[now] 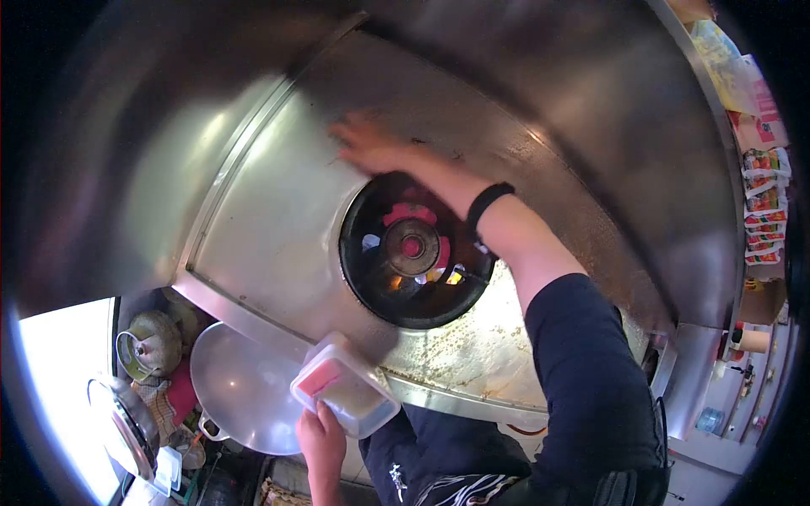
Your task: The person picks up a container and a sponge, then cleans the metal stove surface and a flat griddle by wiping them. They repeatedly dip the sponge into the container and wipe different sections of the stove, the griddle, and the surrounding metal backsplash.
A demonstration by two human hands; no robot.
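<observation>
My left hand (321,442) grips a translucent plastic container (361,398) by its near edge, thumb on the rim. The container is tilted over the front edge of the steel stove top (278,228); a red patch and something pale show inside. Stretched across the stove, my right hand (368,143) is smeared by motion, its fingers extended over the steel behind the burner and holding nothing I see. Below that forearm sits the round black burner well (359,274), with a red-marked burner (411,246) in its middle and an orange glow beside it.
A large metal wok (245,388) stands left of the container, below the stove's front edge. Beyond it is a gas cylinder (152,344). Steel walls enclose the stove. Colourful packets (766,207) line a shelf at the far right.
</observation>
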